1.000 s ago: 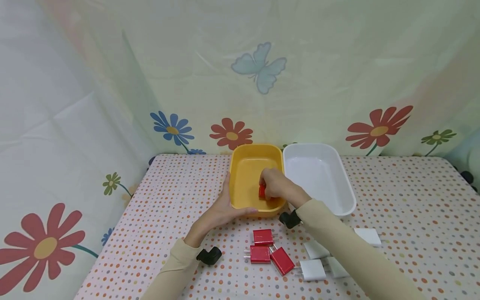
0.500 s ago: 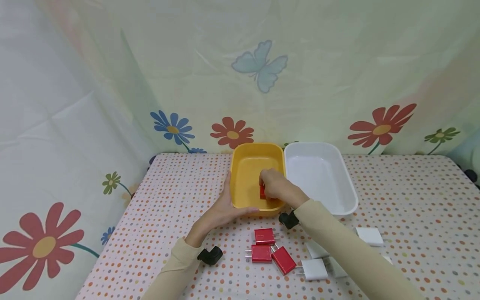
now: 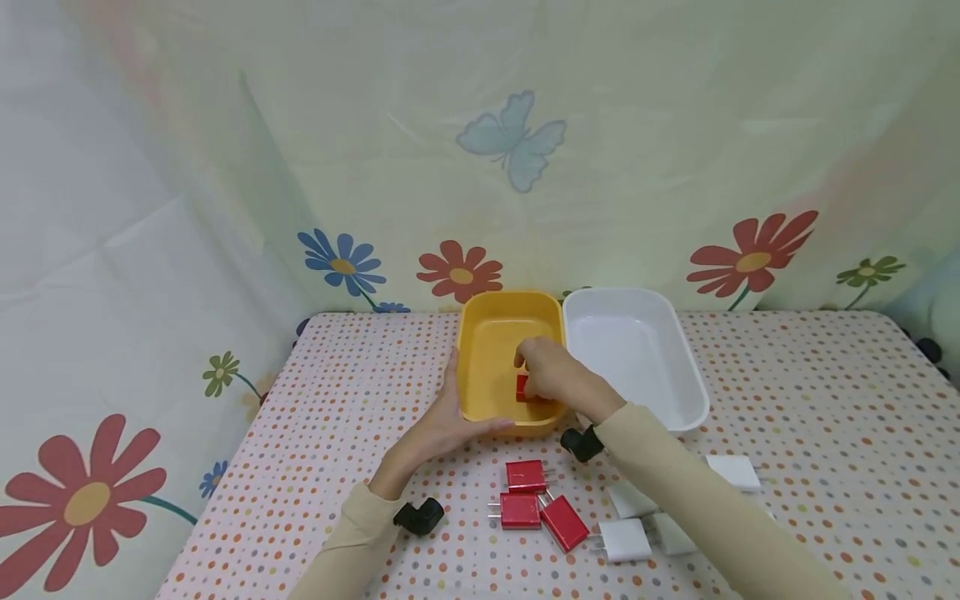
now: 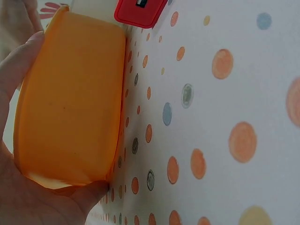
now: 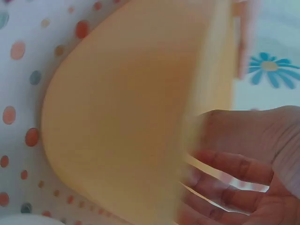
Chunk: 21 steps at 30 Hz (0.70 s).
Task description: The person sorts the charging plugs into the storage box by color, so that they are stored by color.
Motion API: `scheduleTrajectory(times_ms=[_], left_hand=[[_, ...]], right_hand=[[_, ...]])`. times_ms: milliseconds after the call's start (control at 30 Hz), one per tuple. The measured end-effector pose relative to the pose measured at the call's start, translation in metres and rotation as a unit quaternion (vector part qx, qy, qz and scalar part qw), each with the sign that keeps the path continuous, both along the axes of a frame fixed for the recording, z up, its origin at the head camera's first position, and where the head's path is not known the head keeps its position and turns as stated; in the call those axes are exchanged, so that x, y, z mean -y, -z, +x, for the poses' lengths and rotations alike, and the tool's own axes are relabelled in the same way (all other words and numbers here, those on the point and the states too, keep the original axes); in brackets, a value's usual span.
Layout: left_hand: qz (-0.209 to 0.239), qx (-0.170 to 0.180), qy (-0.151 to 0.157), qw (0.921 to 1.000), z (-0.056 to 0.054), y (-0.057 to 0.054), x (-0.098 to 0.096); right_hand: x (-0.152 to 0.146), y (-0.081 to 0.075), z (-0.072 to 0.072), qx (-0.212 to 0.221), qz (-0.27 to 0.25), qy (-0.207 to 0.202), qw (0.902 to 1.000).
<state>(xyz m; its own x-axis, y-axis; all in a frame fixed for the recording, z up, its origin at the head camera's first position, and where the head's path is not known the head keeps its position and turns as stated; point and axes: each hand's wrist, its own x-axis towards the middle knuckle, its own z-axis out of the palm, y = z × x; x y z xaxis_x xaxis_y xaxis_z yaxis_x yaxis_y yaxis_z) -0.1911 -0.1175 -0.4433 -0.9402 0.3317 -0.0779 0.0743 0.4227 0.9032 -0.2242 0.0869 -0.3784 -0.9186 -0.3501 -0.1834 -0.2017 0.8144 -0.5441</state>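
Observation:
In the head view my left hand [image 3: 450, 418] holds the near left corner of a yellow tray [image 3: 476, 333], its thumb along the front rim and its fingers along the left side. The left wrist view shows that hand [image 4: 28, 187] spread round the orange-looking tray wall [image 4: 70, 103]. My right hand [image 3: 553, 371] reaches inside the tray, over a red charger plug [image 3: 521, 387] on its floor. A small gap shows between a fingertip and the charger; the thumb side is partly hidden. In the right wrist view the right hand's [image 5: 234, 173] fingers are loosely bent behind the tray rim.
A white tray [image 3: 630, 358] stands against the yellow one's right side. In front lie several red charger plugs [image 3: 520, 511] and, to their right, several white charger plugs [image 3: 625, 540], some partly under the right forearm. A flowered curtain [image 3: 360, 150] hangs behind the dotted table [image 3: 360, 375].
The right hand's fingers have loosened and lifted slightly off the red charger, which stays on the tray floor. The left hand keeps its place on the tray. The head view shifts slightly.

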Motion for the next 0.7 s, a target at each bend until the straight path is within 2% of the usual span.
scheduleTrajectory(times_ms=[167,333,467,567,700], left_hand=[[0.016,-0.001,0.007,0.9998,0.0,0.0,0.0],[0.022,-0.006,0.012,0.9997,-0.003,0.0,0.0],[0.025,-0.01,0.012,0.9996,-0.003,-0.001,0.0],[0.024,-0.011,0.011,0.9996,-0.002,-0.001,0.0],[0.034,-0.015,0.015,0.9992,-0.001,-0.001,0.0]], right_hand=[[-0.005,-0.02,0.022,-0.042,0.006,-0.021,0.9989],[-0.013,-0.038,0.059,-0.077,0.007,-0.035,0.9964],[-0.018,-0.046,0.087,-0.107,-0.006,-0.043,0.9933],[-0.02,-0.046,0.103,-0.107,-0.012,-0.041,0.9934],[-0.023,-0.041,0.12,-0.077,-0.008,-0.033,0.9964]])
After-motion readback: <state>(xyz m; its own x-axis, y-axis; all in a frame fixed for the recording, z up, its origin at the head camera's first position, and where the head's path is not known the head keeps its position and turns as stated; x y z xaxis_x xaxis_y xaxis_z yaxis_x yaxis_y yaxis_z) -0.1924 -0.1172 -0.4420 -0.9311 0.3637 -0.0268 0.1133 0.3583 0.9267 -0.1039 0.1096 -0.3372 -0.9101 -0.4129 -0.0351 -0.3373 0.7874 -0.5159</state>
